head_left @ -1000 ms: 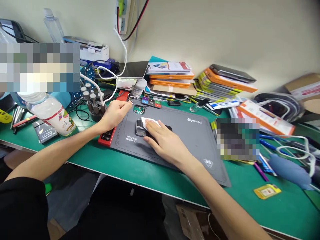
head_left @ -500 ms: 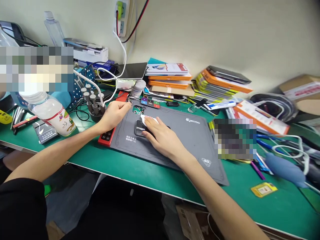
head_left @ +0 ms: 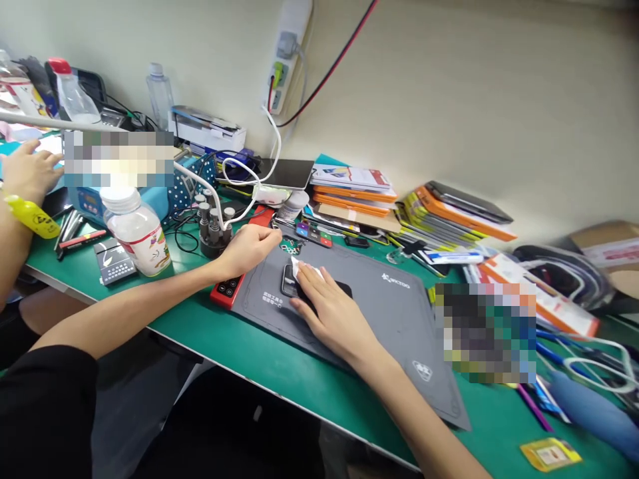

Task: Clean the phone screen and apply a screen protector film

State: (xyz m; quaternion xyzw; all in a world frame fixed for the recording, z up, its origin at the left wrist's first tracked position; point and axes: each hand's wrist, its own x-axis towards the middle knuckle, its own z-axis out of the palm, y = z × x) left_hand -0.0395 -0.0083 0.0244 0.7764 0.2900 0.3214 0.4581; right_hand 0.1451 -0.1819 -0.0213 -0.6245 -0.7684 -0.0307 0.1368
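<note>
My right hand (head_left: 329, 303) lies over a black smartphone (head_left: 288, 281), fingers stretched out and pressing a white tissue (head_left: 295, 267) to its surface. The hand covers most of the phone, and part of the tissue is hidden under the fingers. My left hand (head_left: 252, 249) is closed near the mat's left edge, above its red side strip; what it holds, if anything, does not show. The phone rests on a grey work mat (head_left: 384, 319). Just beyond the phone, a small green-and-white patterned piece (head_left: 291, 247) lies at the top of the mat.
A plastic bottle (head_left: 150, 249) and a screwdriver holder (head_left: 213, 233) stand left of the mat. Behind it are stacked boxes (head_left: 354, 176). A blue air blower (head_left: 594, 409) and a yellow packet (head_left: 550, 454) lie right. Another person's hand (head_left: 32, 169) is at far left.
My view has swung left and up, so things sit lower and further right, and another person's arm has come into sight. My right hand stays on the phone with the tissue; my left stays closed.
</note>
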